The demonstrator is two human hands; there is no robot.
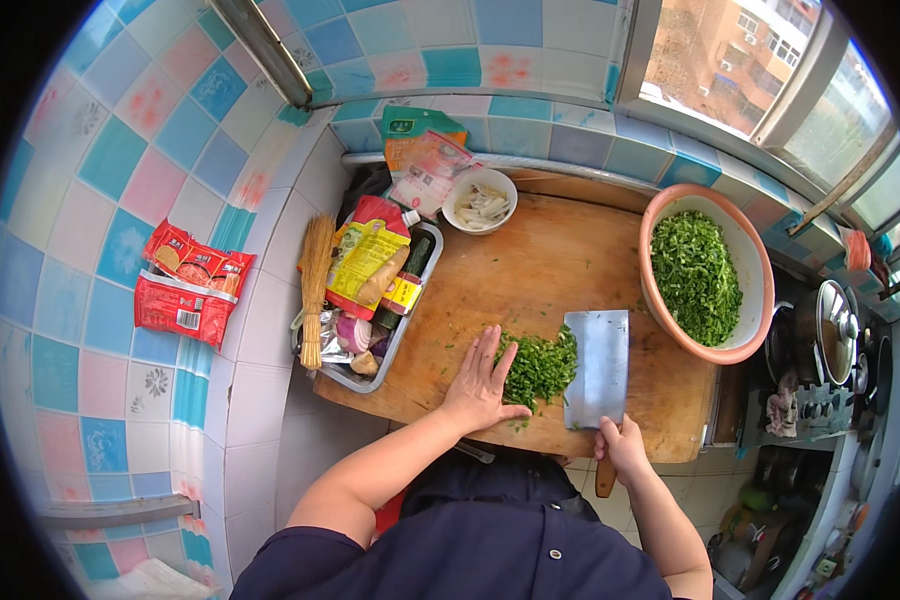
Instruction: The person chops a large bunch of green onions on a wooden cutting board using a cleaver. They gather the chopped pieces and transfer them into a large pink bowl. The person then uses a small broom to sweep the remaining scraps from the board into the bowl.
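Note:
A pile of chopped leafy greens (540,369) lies near the front of a wooden cutting board (560,250). My left hand (479,384) rests on the board against the pile's left side, fingers stretched out and holding nothing. On the other side, my right hand (622,446) grips the wooden handle of a cleaver (596,368). Its broad blade lies nearly flat beside the greens, touching or almost touching their right edge. A large bowl (654,300) with an orange-brown rim, full of chopped greens, stands at the board's right.
Left of the board, a metal tray (398,352) holds packets, a purple onion (353,333) and other vegetables, with a straw brush (316,290) along it. A white bowl (480,224) of pale slices sits at the back. A pot (825,330) stands on the stove at right, below a window.

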